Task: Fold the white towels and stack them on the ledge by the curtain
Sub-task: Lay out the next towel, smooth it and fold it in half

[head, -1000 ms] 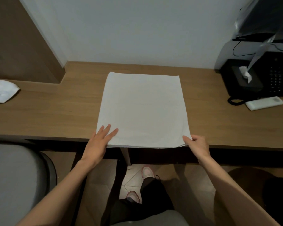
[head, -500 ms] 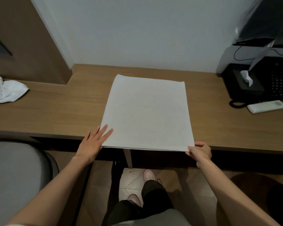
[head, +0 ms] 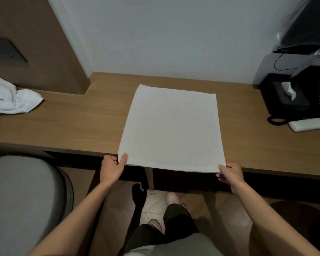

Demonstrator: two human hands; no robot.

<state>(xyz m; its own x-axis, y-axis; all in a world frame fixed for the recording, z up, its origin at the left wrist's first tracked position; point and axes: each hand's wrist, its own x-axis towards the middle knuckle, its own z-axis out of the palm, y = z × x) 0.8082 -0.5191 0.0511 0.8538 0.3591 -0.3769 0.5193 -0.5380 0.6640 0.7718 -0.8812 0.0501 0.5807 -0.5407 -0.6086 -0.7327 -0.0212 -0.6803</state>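
A white towel (head: 172, 126) lies flat and smooth on the wooden desk (head: 81, 126), its near edge at the desk's front edge. My left hand (head: 112, 168) pinches the near left corner, thumb on top. My right hand (head: 229, 173) pinches the near right corner. A second white towel (head: 9, 98) lies crumpled at the far left of the desk.
A black telephone (head: 301, 97) with a tissue box stands at the right, a white remote (head: 309, 123) in front of it. A grey chair (head: 22, 200) sits at the lower left. A brown panel (head: 35, 43) rises at the back left.
My left hand slid from lying flat on the towel to its near left corner and now pinches it. My right hand keeps its grip on the near right corner.
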